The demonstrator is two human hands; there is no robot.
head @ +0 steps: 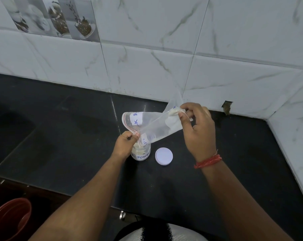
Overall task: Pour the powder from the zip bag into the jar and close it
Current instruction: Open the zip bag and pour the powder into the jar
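Observation:
A clear zip bag (157, 126) with a red zip strip and a white handwritten label is tipped mouth-down over a small clear jar (141, 153) on the black counter. My left hand (125, 145) pinches the bag's mouth right at the jar's opening. My right hand (196, 126) holds the bag's raised bottom end, where a little pale powder (174, 112) clings inside. Off-white powder lies in the jar, which carries a white label. The jar's white round lid (164, 156) rests flat on the counter just right of the jar.
The black stone counter (77, 136) meets white marble-look wall tiles (147, 66) behind and on the right. A dark sink recess (10, 129) lies at the far left. A red bucket (10, 220) stands below the counter's front edge at bottom left.

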